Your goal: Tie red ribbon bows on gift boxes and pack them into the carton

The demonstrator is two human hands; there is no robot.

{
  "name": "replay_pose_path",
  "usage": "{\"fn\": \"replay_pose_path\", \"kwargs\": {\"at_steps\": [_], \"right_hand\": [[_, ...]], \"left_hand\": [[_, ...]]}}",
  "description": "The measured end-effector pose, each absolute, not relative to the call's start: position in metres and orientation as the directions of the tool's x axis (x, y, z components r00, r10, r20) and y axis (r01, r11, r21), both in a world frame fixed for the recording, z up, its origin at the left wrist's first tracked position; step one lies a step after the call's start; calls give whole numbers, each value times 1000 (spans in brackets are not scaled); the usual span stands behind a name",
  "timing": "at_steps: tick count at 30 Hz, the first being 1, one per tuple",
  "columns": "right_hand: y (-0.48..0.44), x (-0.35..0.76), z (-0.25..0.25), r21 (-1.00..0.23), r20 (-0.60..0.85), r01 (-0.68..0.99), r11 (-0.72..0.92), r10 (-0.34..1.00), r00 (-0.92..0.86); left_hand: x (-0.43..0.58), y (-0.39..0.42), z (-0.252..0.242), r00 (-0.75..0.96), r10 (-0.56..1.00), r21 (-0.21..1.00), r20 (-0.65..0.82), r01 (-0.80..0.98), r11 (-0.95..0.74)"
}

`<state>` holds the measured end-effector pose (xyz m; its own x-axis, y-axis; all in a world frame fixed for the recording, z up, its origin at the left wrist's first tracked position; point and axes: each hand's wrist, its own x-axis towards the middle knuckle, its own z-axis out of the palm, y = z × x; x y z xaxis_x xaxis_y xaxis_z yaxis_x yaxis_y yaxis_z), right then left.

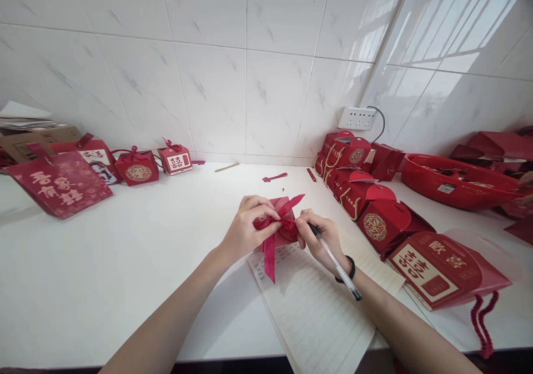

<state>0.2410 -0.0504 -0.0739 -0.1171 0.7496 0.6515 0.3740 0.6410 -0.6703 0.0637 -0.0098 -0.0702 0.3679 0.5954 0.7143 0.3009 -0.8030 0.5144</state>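
Observation:
In the middle of the table is a small red gift box (pixel 287 240) with a red ribbon (pixel 270 260) across its top. The ribbon has one tail pointing up to the right and another hanging toward me. My left hand (pixel 254 224) pinches the ribbon near its knot between thumb and fingers. A clear pen with a black end (pixel 335 260) is held in my right hand (pixel 318 238), whose fingertips meet the ribbon's right side. Whether they grip the ribbon too is hard to make out. Under the box lies lined paper (pixel 320 302) with some handwriting.
Red bags and boxes (pixel 137 167) stand at the left. More red boxes (pixel 375 224) form a row at the right, beside a red basin (pixel 449 188). Loose strips (pixel 275 178) lie near the wall, below a power strip (pixel 357 118).

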Motion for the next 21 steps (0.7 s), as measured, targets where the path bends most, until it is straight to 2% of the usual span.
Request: {"fn": "replay_pose_path", "kwargs": {"at_steps": [16,21], "right_hand": [[-43,243,-79,-755,583,356,551,812,-20],[-48,245,-70,-763,578,272,586,807,-119]], "left_hand": [[63,-10,-69,401,589,516,701,283,-808],[62,-10,-68,407,594,526,694,276,-804]]}}
